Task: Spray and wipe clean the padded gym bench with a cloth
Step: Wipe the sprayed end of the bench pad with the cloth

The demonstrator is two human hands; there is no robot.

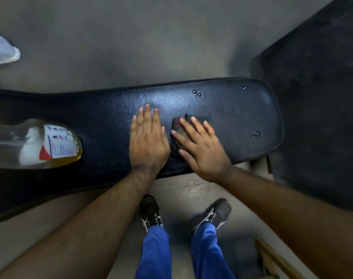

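Observation:
The dark blue padded bench (242, 109) runs left to right across the view, with drops of liquid near its right end. My left hand (148, 137) lies flat on the pad, fingers spread, holding nothing. My right hand (201, 146) presses flat on a dark cloth (176, 125) with a reddish patch, most of it hidden under the palm. A clear spray bottle (50, 144) of yellow liquid with a white label lies on its side on the bench at the left; its nozzle end is out of view.
Grey concrete floor (131, 47) surrounds the bench. A dark mat or platform (322, 97) fills the right side. My feet in dark shoes (150, 212) stand just before the bench. A pale shoe (4, 51) shows at the far left, a wooden edge (272, 258) at bottom right.

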